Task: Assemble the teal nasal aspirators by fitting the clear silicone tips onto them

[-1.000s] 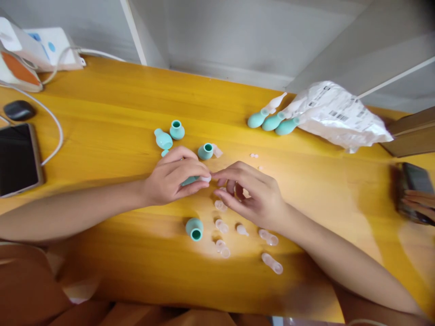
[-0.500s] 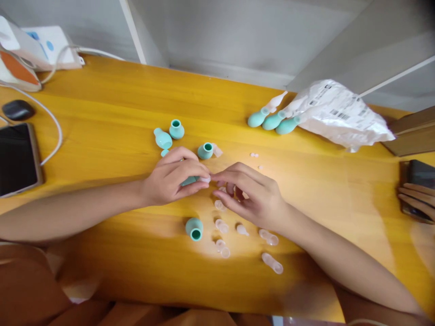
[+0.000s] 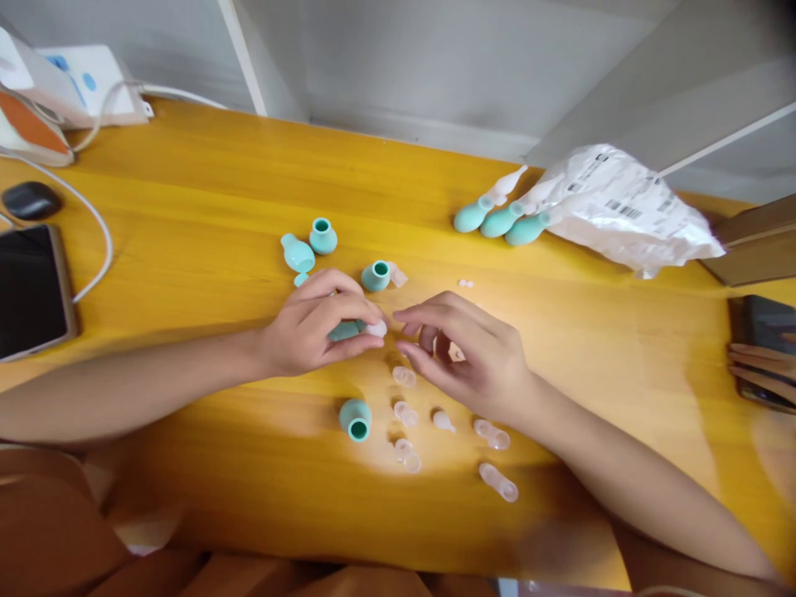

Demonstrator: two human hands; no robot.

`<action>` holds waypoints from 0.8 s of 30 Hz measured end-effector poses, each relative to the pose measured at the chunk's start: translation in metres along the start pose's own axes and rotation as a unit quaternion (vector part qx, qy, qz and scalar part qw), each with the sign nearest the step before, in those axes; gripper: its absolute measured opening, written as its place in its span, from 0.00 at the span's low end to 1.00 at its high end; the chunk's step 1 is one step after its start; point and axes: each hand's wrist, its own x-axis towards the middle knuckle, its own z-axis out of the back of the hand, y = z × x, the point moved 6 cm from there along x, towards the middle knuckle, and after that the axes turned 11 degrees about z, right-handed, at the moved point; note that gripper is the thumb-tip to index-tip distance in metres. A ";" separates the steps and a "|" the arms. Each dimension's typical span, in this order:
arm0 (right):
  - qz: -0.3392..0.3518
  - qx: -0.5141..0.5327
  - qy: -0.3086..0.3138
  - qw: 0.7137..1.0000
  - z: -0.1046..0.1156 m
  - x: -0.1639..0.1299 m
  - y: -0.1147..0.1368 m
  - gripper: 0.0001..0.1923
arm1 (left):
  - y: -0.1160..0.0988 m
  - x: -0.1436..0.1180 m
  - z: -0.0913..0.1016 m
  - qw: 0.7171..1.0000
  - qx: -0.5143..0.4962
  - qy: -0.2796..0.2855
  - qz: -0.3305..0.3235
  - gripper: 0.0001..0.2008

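My left hand (image 3: 323, 323) is wrapped round a teal rubber bulb (image 3: 344, 332), which lies sideways with a whitish translucent piece (image 3: 376, 328) at its mouth. Just to the right, my right hand (image 3: 466, 352) is held with thumb and index finger apart, and nothing shows between them. Beyond the hands stand an open-mouthed teal bulb (image 3: 376, 276) and another (image 3: 322, 237), beside a tipped one (image 3: 298, 253). Nearer to me is one more bulb (image 3: 356, 419). Several clear caps, such as this cap (image 3: 406, 413), and a small pointed tip (image 3: 444, 421) lie below my right hand.
Three bulbs with nozzles (image 3: 501, 220) lie by a silvery plastic bag (image 3: 634, 211) at the back right. On the left are a phone (image 3: 34, 290), a black mouse (image 3: 31, 201) and a white power strip (image 3: 93, 87). Another person's hand (image 3: 764, 369) rests on a dark device at the right edge.
My right hand has drawn back slightly to the right, away from the translucent piece, and its fingertips have parted from it. My left hand keeps its hold on the bulb.
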 end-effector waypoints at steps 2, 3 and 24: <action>-0.005 0.013 0.001 1.000 -0.001 0.000 -0.001 0.18 | 0.002 -0.001 0.000 1.000 -0.023 0.005 0.004 0.13; -0.004 0.019 0.009 1.000 -0.002 0.000 -0.001 0.19 | 0.002 -0.001 0.001 0.999 -0.032 0.003 0.000 0.14; -0.115 -0.122 -0.060 0.984 0.047 0.002 -0.026 0.07 | -0.020 0.001 -0.003 0.984 0.096 0.006 -0.153 0.11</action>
